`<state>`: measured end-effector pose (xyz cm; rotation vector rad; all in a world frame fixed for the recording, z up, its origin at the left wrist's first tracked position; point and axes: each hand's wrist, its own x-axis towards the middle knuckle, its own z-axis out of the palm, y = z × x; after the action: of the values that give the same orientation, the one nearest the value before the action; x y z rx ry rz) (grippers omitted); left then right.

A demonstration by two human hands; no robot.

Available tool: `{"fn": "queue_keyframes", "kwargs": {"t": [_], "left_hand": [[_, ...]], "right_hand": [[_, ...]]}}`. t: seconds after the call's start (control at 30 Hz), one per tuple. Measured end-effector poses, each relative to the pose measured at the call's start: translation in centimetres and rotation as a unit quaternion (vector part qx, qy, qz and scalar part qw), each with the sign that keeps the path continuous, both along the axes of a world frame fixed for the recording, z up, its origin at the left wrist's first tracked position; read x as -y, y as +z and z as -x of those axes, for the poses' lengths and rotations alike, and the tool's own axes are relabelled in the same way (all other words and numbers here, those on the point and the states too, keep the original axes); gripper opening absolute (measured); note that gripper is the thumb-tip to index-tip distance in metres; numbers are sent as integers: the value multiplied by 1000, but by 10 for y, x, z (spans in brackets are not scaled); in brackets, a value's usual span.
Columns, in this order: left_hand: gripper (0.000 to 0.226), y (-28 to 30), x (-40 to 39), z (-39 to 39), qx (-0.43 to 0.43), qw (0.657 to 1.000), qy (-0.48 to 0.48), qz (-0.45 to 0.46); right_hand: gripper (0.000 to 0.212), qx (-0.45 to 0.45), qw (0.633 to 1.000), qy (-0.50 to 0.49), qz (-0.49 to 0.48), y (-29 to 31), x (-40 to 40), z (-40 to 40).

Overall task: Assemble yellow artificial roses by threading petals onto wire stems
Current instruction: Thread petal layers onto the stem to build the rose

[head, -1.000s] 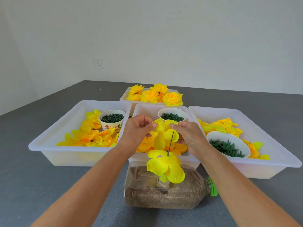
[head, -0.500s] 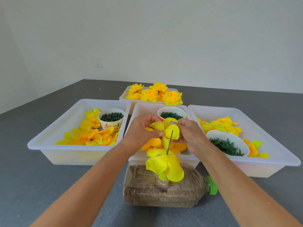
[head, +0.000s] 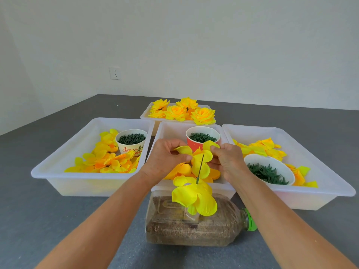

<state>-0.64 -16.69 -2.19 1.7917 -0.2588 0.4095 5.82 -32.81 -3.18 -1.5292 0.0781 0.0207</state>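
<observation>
- Yellow fabric is the trouble here: the petal (head: pixel 201 162) is limp, pinched at one side by the left hand (head: pixel 165 158) and at the other by the right hand (head: pixel 226 160), both clamped on it right at the tip of the wire (head: pixel 200 168).
- If its centre hole misses the tip, the wire likely pokes the cloth or bends (it looks thin).
- A hard push down could tip the stem, which stands in the bottle (head: pixel 196 224) with petals already on it (head: pixel 196 199).
- The bottle lies on its side and may roll on the grey surface (head: pixel 38 220).
- Room is tight ahead: the middle tray's rim (head: pixel 161 131) and the red cup (head: pixel 194 143) sit just behind the hands; nearer the person the space is freer.
</observation>
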Motion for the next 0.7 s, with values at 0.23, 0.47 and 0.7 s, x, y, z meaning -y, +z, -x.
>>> {"fn": "queue_keyframes", "kwargs": {"t": [0.23,0.47,0.7], "left_hand": [[18,0,-9,1,-12,989,4,148],[15,-3,-12,-7,-64,975,131,167],[34,-5,-8,-10,-61,977,199,45]], "right_hand": [[16,8,998,-42,-36,3,3,-2],[16,14,997,-9,-76,7,5,3],[15,53,997,-15,-57,8,5,8]]}}
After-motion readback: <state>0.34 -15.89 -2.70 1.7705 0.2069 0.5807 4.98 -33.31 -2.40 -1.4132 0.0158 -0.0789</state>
